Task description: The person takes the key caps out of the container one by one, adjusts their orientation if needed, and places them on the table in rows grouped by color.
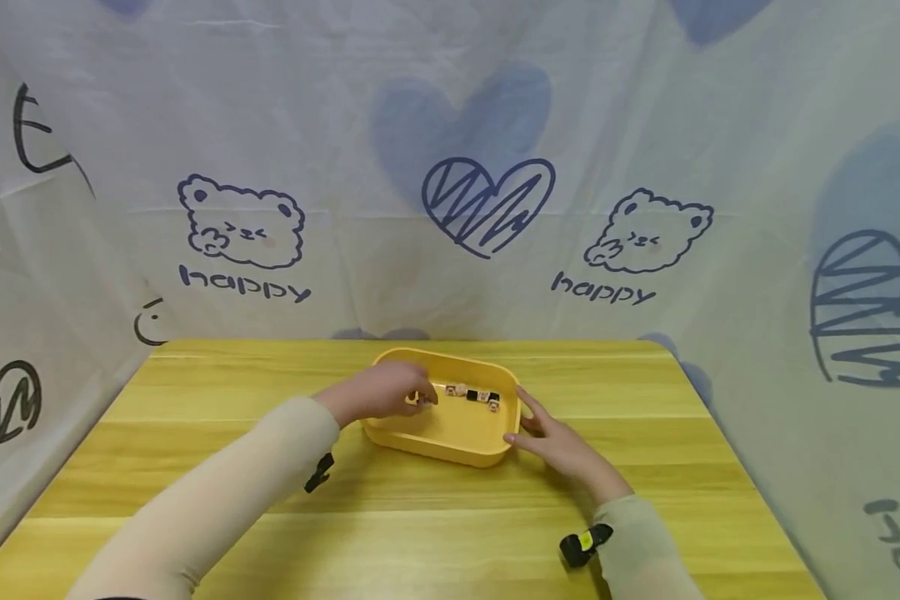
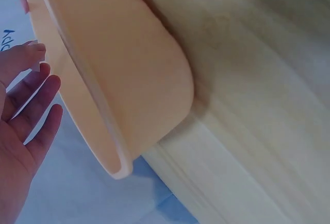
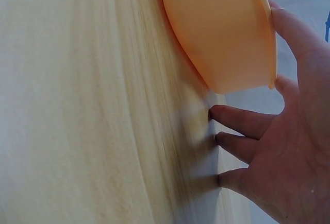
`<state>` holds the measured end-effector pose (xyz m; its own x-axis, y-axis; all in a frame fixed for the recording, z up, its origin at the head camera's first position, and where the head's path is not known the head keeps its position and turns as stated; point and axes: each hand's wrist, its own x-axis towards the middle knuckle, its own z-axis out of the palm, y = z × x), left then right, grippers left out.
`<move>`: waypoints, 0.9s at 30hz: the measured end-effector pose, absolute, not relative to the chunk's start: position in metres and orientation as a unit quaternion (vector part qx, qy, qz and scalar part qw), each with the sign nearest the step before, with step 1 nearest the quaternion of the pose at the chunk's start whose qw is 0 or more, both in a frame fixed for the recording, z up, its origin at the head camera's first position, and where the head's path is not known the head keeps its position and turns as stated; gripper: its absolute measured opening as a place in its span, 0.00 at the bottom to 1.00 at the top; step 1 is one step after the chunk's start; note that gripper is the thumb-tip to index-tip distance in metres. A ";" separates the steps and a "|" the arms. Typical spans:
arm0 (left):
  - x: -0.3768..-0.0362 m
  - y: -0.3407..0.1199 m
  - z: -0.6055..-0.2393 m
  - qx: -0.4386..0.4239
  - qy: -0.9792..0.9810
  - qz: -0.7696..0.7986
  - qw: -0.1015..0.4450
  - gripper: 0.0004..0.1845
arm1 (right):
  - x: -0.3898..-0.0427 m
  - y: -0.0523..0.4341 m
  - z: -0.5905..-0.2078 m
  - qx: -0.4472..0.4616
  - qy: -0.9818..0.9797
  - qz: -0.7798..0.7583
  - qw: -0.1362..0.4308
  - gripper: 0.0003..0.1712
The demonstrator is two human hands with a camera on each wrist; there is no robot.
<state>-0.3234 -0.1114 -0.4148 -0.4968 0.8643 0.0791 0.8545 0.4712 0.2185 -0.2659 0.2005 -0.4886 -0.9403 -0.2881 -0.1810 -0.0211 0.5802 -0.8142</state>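
A yellow tray [image 1: 435, 454] with rounded corners stands on the table. Inside lies a bent row of small pink-white and black blocks [image 1: 483, 397], too small to tell their kind. My left hand [image 1: 378, 390] reaches over the tray's left end, and its thumb and forefinger pinch a small pale block [image 2: 36, 65]. More small pieces lie under those fingers, partly hidden. At the tray's right end, my right hand [image 1: 558, 446] rests its thumb and forefinger on the rim. In the right wrist view the other fingers [image 3: 240, 121] spread out beside the tray wall.
The wood-grain table [image 1: 435, 533] extends around the tray on all sides. Behind it hangs a pale cloth [image 1: 360, 250] with printed hearts and bears. Black straps with small devices [image 1: 585, 543] are on both wrists.
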 end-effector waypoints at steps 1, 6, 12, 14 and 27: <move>-0.322 -0.114 -0.416 0.499 0.858 0.121 0.018 0.08 | -0.266 0.201 -0.489 -0.089 0.876 -0.449 0.149 0.49; -0.314 -0.124 -0.422 0.473 0.870 0.139 0.019 0.11 | -0.267 0.203 -0.488 -0.094 0.876 -0.449 0.147 0.48; -0.300 -0.136 -0.427 0.444 0.881 0.161 0.019 0.10 | -0.266 0.203 -0.486 -0.092 0.869 -0.461 0.154 0.48; -0.295 -0.140 -0.430 0.439 0.882 0.168 0.016 0.09 | -0.265 0.202 -0.486 -0.090 0.868 -0.462 0.156 0.48; -0.261 -0.157 -0.433 0.377 0.900 0.219 -0.015 0.09 | -0.266 0.202 -0.489 -0.087 0.869 -0.461 0.156 0.49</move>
